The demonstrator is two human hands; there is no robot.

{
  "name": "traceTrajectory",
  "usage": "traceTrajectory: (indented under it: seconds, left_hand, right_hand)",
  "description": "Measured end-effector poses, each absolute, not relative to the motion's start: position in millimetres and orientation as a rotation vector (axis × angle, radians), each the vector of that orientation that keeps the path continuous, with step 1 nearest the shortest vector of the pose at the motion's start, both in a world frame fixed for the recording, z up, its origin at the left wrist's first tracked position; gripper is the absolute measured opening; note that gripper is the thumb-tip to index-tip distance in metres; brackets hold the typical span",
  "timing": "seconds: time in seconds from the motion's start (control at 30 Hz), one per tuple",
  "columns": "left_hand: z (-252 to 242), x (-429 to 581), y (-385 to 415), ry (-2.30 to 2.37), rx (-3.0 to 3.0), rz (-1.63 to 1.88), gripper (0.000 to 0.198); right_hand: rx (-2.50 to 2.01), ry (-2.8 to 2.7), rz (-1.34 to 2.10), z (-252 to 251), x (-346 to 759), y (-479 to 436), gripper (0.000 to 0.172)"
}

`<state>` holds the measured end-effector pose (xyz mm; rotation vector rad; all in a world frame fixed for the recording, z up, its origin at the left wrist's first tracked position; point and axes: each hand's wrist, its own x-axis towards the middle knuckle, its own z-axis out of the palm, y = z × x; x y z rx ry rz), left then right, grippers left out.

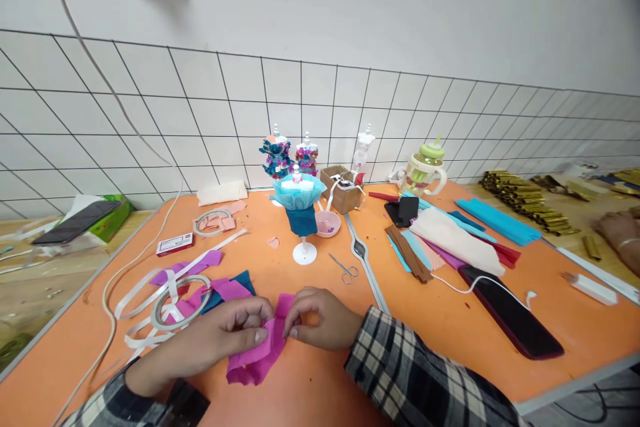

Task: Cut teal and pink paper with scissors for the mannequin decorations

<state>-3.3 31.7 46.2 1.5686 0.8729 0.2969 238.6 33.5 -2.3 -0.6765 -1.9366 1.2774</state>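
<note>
Near the table's front, my left hand (220, 333) pinches a strip of magenta crepe paper (250, 367) between thumb and fingers. My right hand (323, 320) grips the same strip's right edge with its fingertips. The paper is creased and hangs down below my left hand. Just beyond stands a small dress form (303, 220) on a white base, dressed in dark blue with a light blue ruffle on top. Small scissors (345, 269) lie to its right. Left of my hands, a roll of tape (156, 310) rests among white ribbon and magenta and blue scraps.
Two decorated dress forms (276, 155), a bare one (364, 147) and a brown box (345, 197) stand at the back. A pink bowl (327, 223), crepe paper rolls (495, 220), a phone (515, 317) and a bottle (423, 170) occupy the right. Another person's hand (620, 237) appears far right.
</note>
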Motion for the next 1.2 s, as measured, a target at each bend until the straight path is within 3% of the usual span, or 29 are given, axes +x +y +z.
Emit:
traceTrajectory:
  seconds: [0.07,0.2,0.23,0.27,0.4,0.47,0.7,0.77,0.83,0.93,1.1,1.2]
  left_hand:
    - [45,-2,30,0.898,1.579,0.270,0.043]
    - [46,7,25,0.929,1.549,0.253,0.044]
    - [46,7,25,0.936,1.553,0.263,0.044]
    - [47,7,25,0.951,1.568,0.286,0.044]
    - [49,-8,32,0.986,1.604,0.286,0.043]
    - [47,-18,35,0.931,1.603,0.183,0.046]
    - [30,-31,48,1.019,1.814,0.033,0.040]
    - [23,-34,54,1.110,1.965,0.106,0.030]
    - [14,-41,61,1.215,2.123,0.224,0.028]
    - [-1,-54,75,1.463,2.366,0.372,0.039]
    - [-11,-66,88,1.590,2.417,0.402,0.045]
    - [-5,-67,85,1.610,2.440,0.396,0.040]
  right_hand:
    - [-0.601,-1.883,1.344,-1,238,31,0.012]
    - [-0.432,-1.772,1.572,-4,232,21,0.076]
    - [-0.473,-1.779,1.577,-5,230,20,0.084]
    - [-0.550,-1.804,1.563,-7,228,19,0.082]
    - [-0.729,-1.909,1.472,-9,229,25,0.024]
    - [-0.745,-1.870,1.390,-8,233,31,0.012]
    - [-0.747,-1.611,1.500,-8,249,45,0.031]
    - [-0.753,-1.528,1.492,-9,252,47,0.034]
    - [-0.773,-1.469,1.444,-11,254,50,0.032]
    - [-0.829,-1.453,1.347,-14,257,55,0.026]
    - [-0.965,-1.616,1.133,-15,262,59,0.008]
    - [-1.054,-1.758,0.960,-15,261,56,0.025]
